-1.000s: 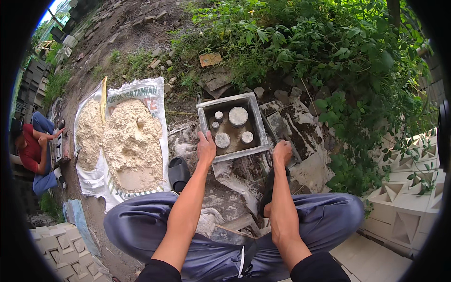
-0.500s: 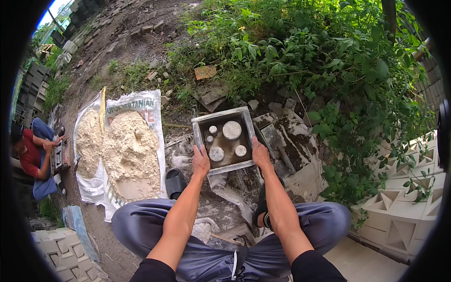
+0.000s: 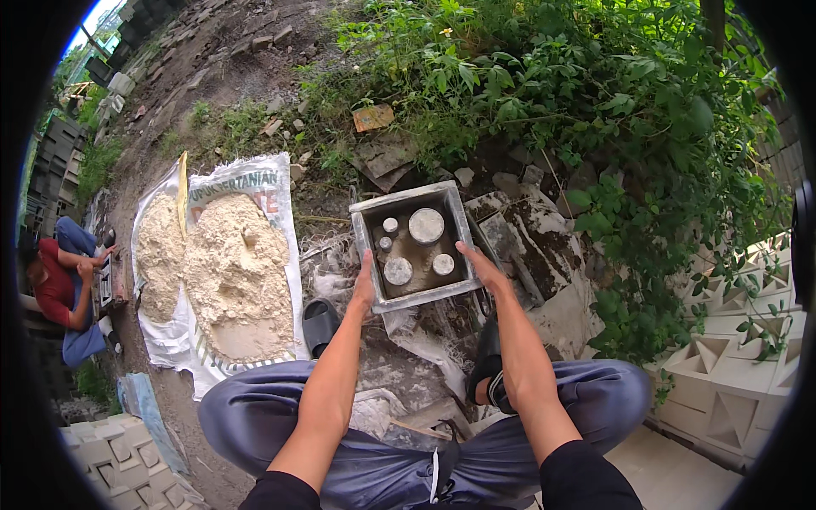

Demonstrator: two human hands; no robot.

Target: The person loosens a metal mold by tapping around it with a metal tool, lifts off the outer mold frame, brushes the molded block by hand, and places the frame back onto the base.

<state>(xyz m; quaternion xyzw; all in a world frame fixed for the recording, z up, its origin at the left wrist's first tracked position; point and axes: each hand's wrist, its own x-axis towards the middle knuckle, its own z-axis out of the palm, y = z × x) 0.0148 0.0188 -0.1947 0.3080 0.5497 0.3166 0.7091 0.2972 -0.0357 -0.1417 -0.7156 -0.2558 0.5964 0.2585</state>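
A square grey mould box (image 3: 416,295) sits on the ground in front of me, turned slightly. Inside it stand several round, dusty plugs of differing size, the largest (image 3: 426,226) towards the far right. My left hand (image 3: 363,287) lies along the box's left outer side, its fingers straight and pointing away from me. Against the right side my right hand (image 3: 484,270) presses, fingertips near the rim. The box is held between the two hands; the undersides of the fingers are hidden.
Pale powder (image 3: 234,272) is heaped on a white sack (image 3: 289,255) at left. A black slipper (image 3: 320,327) lies by my left knee. Patterned pale blocks (image 3: 731,399) are stacked at right, leafy plants (image 3: 527,102) grow beyond. A person in red (image 3: 59,285) sits far left.
The left hand's fingers have shifted from over the rim to the box's outer side. The view has moved slightly; I cannot tell whether the box itself moved. The plugs stay inside.
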